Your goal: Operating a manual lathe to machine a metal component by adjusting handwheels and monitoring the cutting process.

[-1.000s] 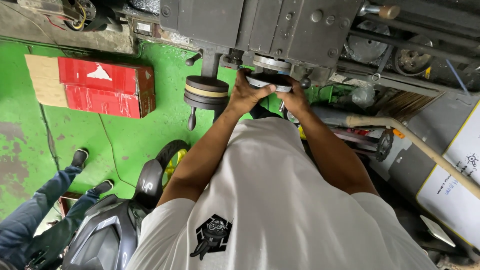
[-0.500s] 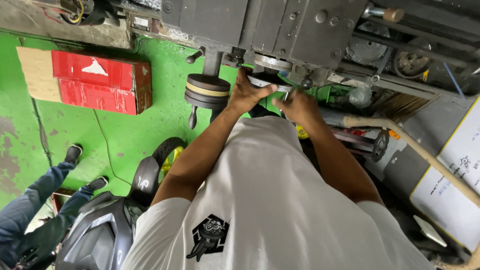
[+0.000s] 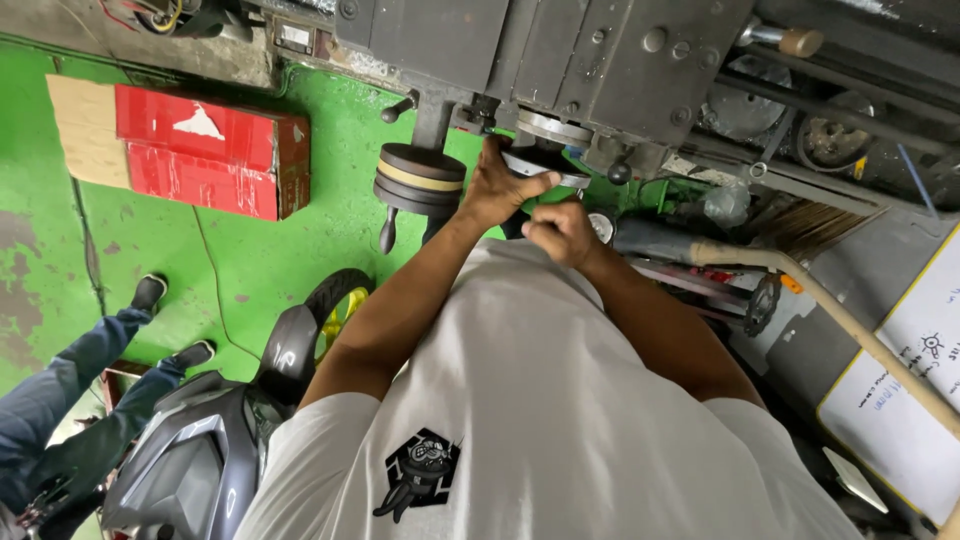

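The floor (image 3: 330, 150) is painted bright green, with a red box (image 3: 210, 155) lying on it and a motorbike (image 3: 190, 450) parked nearby. Against the dark grey machine (image 3: 600, 50), a flat metal disc (image 3: 545, 165) sits under its head. The left hand (image 3: 500, 185) grips the disc's rim; the right hand (image 3: 560, 230) is curled just below it.

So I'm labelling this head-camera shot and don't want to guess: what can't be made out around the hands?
- Left hand: its fingers cover part of the metal disc, so the grip is unclear.
- Right hand: closed, anything inside is hidden by its own fingers.
- Machine: top cut off by the frame edge.
- Scooter: partly hidden behind the shirt.
- Seated person's legs: rest cut off at left.
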